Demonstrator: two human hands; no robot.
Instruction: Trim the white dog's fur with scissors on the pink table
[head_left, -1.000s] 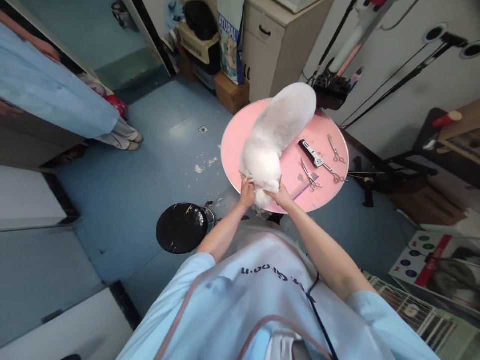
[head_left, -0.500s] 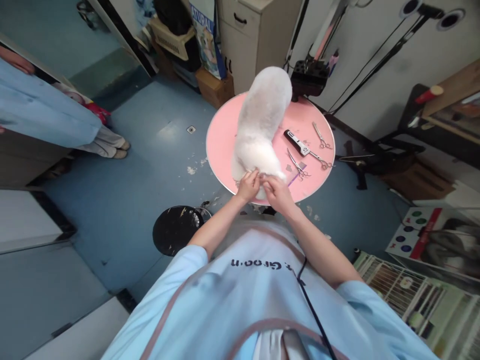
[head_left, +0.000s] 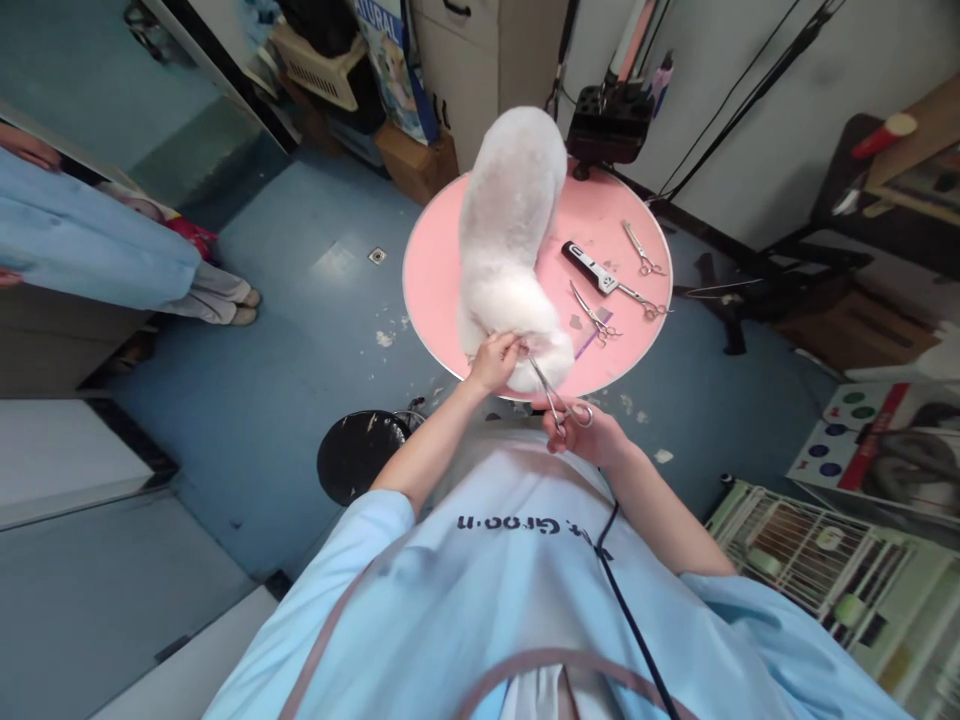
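Left of the pink table (head_left: 431,290), well apart from it, a person in a blue coat (head_left: 90,235) stands on the floor. Nearer the table, off its front left side, is a black stool (head_left: 361,455).

Your left hand (head_left: 495,362) is over the front edge of the table. Its fingers are bent in and pinch at the fur of the white animal (head_left: 508,215). The animal is on the table, its back end at the far side and its fluffy head end at the front edge, by you.

Next come the shiny scissors (head_left: 541,380). Half a second ago both your hands were together at the fur, and no scissors showed in them. Now your right hand (head_left: 592,435) is back, just off the front of the table, with its fingers closed around the scissor handles. The tips point at the fur, right beside your left fingertips. So it looks like one hand steadies the fur and the other is set to snip. I can't tell if the blades are apart.

On the right part of the table lie a purple comb (head_left: 586,347), curved scissors (head_left: 596,318), a black and white clipper (head_left: 590,268) and two more pairs of scissors, one touching or just beside the clipper (head_left: 637,296) and one behind it (head_left: 639,250).
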